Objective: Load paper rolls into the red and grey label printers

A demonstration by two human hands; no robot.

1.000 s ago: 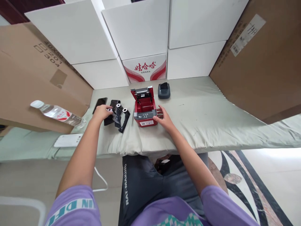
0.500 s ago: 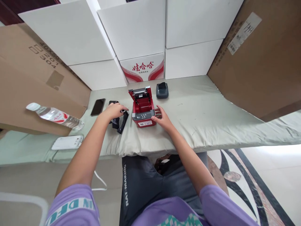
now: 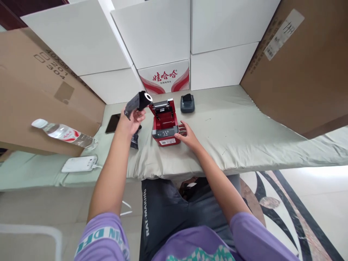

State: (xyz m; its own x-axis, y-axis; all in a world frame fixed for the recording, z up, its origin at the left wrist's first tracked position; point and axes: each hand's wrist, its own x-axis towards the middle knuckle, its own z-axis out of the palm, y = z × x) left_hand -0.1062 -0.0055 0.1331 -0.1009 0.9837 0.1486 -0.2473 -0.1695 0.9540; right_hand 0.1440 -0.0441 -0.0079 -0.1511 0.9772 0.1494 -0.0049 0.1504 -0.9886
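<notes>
In my left hand point(image 3: 133, 122) is a paper roll point(image 3: 135, 105) with a dark outside and a white ring at its end, raised off the bench and tilted to the upper right. A red and black receipt printer point(image 3: 165, 132) sits at the middle of the bench, its lid point(image 3: 162, 106) standing up and its red inner bay showing. My right hand point(image 3: 189, 137) holds the printer's right side, thumb at the front corner and fingers along the side. Under my left wrist lies a crumpled black thing point(image 3: 135, 139), partly hidden.
A small dark grey device point(image 3: 187, 104) stands behind the printer to the right. At left are a phone point(image 3: 112, 125), a white power bank point(image 3: 79, 164) with a cable, and a leaning water bottle point(image 3: 65, 134). White boxes point(image 3: 160, 40) and brown cartons point(image 3: 312, 72) border the cloth-covered bench point(image 3: 231, 127).
My left hand has lifted the paper roll from the bench and turned palm upward, level with the printer's raised lid. My right hand stays at the printer's side.
</notes>
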